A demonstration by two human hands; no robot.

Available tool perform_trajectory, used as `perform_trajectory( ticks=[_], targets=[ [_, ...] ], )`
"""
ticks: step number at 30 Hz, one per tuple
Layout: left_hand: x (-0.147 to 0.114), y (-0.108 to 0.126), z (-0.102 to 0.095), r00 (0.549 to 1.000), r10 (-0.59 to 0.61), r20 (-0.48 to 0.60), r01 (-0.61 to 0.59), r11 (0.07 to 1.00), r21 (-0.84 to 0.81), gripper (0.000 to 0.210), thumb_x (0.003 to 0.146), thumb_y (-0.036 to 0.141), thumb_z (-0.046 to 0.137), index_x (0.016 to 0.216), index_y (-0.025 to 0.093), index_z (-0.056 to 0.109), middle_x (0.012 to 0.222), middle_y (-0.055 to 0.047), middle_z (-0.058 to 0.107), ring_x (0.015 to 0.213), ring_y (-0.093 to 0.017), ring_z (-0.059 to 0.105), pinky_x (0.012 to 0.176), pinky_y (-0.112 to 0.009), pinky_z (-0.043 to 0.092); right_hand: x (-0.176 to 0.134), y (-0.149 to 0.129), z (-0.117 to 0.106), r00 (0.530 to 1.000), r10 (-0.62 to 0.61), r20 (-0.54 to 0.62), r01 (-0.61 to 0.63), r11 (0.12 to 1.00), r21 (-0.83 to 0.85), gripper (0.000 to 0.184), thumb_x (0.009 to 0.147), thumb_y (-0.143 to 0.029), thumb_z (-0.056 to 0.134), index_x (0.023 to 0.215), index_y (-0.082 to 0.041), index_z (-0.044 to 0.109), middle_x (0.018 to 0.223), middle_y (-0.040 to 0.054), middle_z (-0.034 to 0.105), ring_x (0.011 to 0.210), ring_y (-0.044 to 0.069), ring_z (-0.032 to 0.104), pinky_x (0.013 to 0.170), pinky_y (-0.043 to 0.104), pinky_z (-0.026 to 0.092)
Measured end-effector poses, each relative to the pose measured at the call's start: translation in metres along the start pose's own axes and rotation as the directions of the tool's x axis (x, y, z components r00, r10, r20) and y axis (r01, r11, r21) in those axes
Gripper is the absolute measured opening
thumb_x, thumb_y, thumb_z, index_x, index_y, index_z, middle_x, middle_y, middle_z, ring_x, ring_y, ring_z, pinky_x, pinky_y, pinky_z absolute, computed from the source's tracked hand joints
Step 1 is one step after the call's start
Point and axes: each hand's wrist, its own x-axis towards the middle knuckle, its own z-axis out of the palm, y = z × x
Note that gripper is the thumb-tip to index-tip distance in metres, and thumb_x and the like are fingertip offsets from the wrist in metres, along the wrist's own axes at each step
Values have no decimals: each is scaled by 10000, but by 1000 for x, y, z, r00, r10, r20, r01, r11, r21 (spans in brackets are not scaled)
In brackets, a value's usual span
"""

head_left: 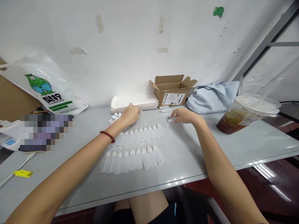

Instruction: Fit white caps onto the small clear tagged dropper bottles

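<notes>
Right hand point(184, 116): pinching a small translucent white plastic tag point(172, 119) between thumb and fingers, over the bench's back half, right of centre. Left hand point(131, 115): fingers curled down, thin white string loop point(140, 114) at the fingertips; can't tell if it's grasped.

Handling, my take: left forearm crosses the left ends of both rows of flat translucent white tags, so wrist high. Front row point(130, 161) sits toward the near edge, back row point(135, 136) behind it, string loops toward the back edge; don't snag them. Single tag: light pinch, it looks slippery. One string at a time.

Surface/room, big to small: white wall point(130, 62) with tape scraps; glossy grey bench point(187, 149) against it; white plastic bag with green cartoon point(44, 88), back left corner; pale blue cloth pouch point(210, 98), brown cardboard box point(174, 95), flaps up, and stack of flat white trays point(135, 102), all along the back edge; lidded clear cup of amber drink point(245, 115), toward the right edge; heap of small white pieces point(115, 117) beside the left hand.
</notes>
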Motion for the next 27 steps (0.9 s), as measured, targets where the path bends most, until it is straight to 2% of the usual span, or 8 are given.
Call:
perform_trajectory(
  ticks=[4, 9, 14, 17, 19, 22, 24, 27],
  targets=[
    [0, 1, -7, 997, 18, 81, -33, 983, 180, 296, 723, 52, 405, 528, 191, 580, 528, -93, 507, 795, -278, 483, 673, -360, 395, 4, -5, 5, 1000, 3, -31, -4, 999, -34, 335, 738, -153, 625, 1071, -169, 655, 1163, 124, 621, 991, 241, 594, 702, 270, 449],
    [-1, 3, -21, 999, 48, -5, -46, 969, 244, 299, 785, 93, 407, 797, 150, 701, 781, -140, 657, 921, -289, 489, 701, -367, 417, 5, -6, 9, 993, -18, -115, 18, 1000, -5, 314, 758, -170, 610, 1071, -158, 635, 1159, 129, 623, 1010, 236, 582, 697, 251, 435],
    [-2, 7, -31, 998, 55, -37, -46, 974, 222, 264, 816, 121, 426, 853, 155, 686, 863, -141, 683, 967, -292, 494, 709, -368, 425, 6, -6, 11, 981, -88, -175, 98, 994, 55, 278, 778, -178, 583, 1048, -128, 626, 1118, 149, 632, 963, 235, 587, 701, 256, 422],
    [-2, 7, -34, 994, 27, -105, -13, 991, 136, 253, 813, 126, 433, 898, 148, 670, 894, -125, 688, 980, -284, 509, 771, -383, 433, 8, -6, 13, 973, -113, -201, 127, 990, 55, 252, 780, -178, 578, 1022, -127, 625, 1093, 148, 639, 942, 232, 591, 702, 257, 417],
    [-4, 6, -36, 982, -2, -190, 15, 998, 65, 260, 817, 145, 436, 955, 140, 657, 913, -111, 685, 967, -269, 531, 823, -390, 431, 9, -8, 15, 960, -142, -240, 157, 987, 42, 224, 789, -184, 573, 999, -127, 624, 1066, 142, 648, 928, 231, 590, 714, 265, 416],
    [-17, 5, -41, 936, -145, -321, 95, 982, -165, 302, 798, 176, 479, 1054, 125, 631, 908, -84, 672, 857, -213, 588, 812, -348, 456, 8, -20, 21, 913, -231, -337, 247, 969, 4, 191, 814, -173, 557, 986, -116, 614, 1025, 141, 653, 940, 242, 583, 753, 294, 421],
    [-34, 7, -43, 886, -314, -342, 160, 898, -410, 335, 777, 202, 521, 1086, 121, 624, 874, -59, 665, 768, -177, 614, 743, -299, 479, 3, -35, 27, 855, -325, -403, 336, 941, -45, 183, 827, -139, 543, 998, -112, 602, 1038, 148, 642, 979, 253, 570, 792, 319, 426],
    [-62, 14, -45, 808, -517, -281, 196, 687, -700, 321, 749, 256, 598, 1032, 117, 659, 812, -38, 663, 700, -161, 642, 686, -271, 492, -6, -58, 38, 740, -470, -481, 447, 878, -170, 168, 837, -105, 531, 994, -112, 592, 1054, 169, 613, 1015, 282, 540, 820, 371, 435]
  ],
)
